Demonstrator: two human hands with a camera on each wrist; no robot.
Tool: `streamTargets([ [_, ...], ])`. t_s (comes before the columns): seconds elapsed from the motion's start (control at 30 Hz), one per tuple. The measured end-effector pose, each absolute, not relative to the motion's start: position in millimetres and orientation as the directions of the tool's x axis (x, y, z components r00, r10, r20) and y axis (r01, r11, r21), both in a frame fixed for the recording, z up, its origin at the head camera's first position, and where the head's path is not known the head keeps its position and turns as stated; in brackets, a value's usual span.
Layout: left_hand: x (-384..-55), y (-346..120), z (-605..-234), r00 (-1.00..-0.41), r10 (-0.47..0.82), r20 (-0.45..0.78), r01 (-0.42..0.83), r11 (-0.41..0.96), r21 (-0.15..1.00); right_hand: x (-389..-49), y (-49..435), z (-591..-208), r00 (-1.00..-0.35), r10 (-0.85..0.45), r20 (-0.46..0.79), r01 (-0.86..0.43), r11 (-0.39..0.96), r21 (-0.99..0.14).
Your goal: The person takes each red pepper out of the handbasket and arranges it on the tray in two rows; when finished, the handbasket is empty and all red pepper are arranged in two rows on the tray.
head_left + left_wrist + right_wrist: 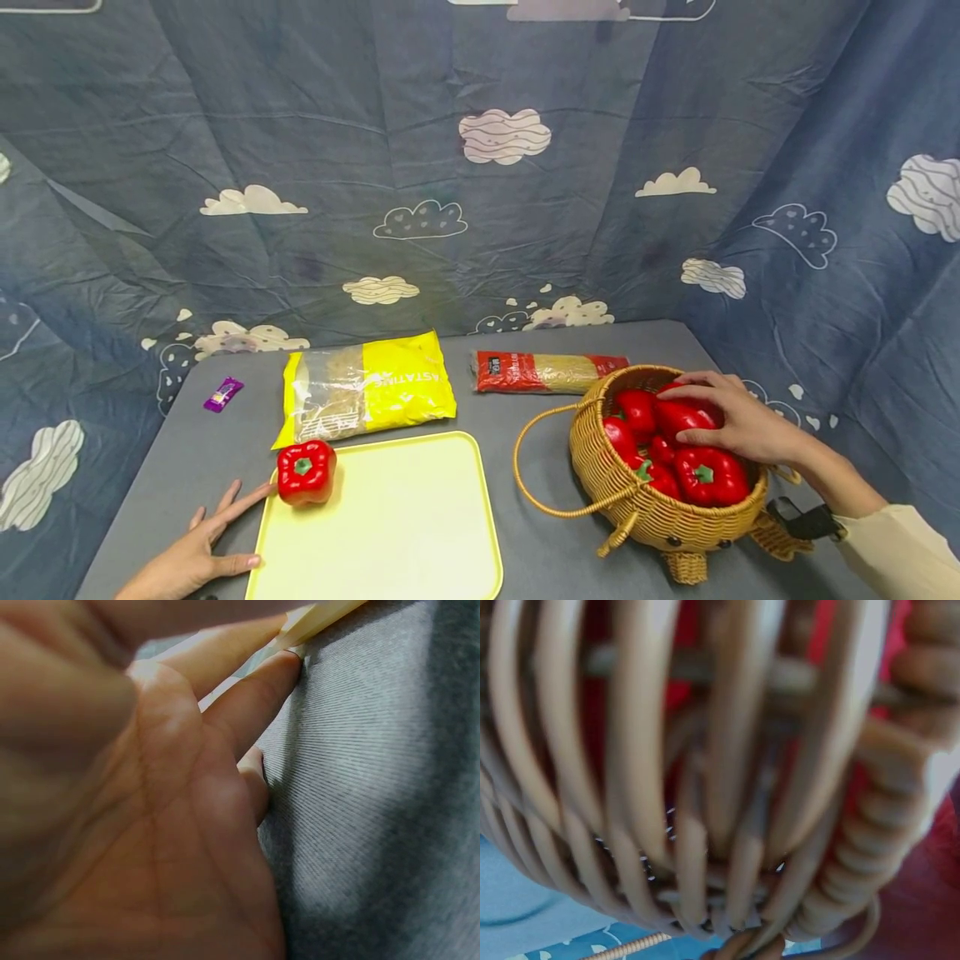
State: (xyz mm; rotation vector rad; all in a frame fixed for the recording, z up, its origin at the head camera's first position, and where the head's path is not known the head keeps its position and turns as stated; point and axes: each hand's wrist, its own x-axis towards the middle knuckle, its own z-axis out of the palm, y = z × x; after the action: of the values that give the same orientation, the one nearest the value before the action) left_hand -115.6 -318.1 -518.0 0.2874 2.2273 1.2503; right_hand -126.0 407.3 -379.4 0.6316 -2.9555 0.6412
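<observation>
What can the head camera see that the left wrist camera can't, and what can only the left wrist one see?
Only the head view: the right hand gripping a red vegetable in the woven basket, a red pepper, a yellow bag, a red packet and a little purple packet.
Only the left wrist view: the palm, close up.
Both: the left hand, the tray (just its edge in the wrist view) and the grey tabletop.

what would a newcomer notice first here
Probably the wicker basket at the right, filled with red vegetables, the right hand gripping one. Next, a lone red bell pepper on the far left corner of the pale yellow tray, the left hand at that tray's edge. Behind the tray lies a bright yellow bag.
</observation>
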Motion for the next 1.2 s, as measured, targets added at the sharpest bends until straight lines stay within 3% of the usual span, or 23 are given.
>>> streamTargets([
  [0.73,-117,-318,-516,-0.806,0.423,-0.414,-0.13,0.557,0.821,-126,402,-364,-0.937,-0.325,0.13,-0.349,0.851,-0.392],
  [1.03,-116,-317,-515,-0.808,0.413,-0.419,-0.132,0.567,0.813,-123,391,-352,-0.921,-0.343,0.184,-0.388,0.841,-0.378],
  [1.2,-116,-316,-514,-0.804,0.405,-0.435,-0.149,0.571,0.808,-122,385,-348,-0.928,-0.331,0.172,-0.373,0.828,-0.419],
])
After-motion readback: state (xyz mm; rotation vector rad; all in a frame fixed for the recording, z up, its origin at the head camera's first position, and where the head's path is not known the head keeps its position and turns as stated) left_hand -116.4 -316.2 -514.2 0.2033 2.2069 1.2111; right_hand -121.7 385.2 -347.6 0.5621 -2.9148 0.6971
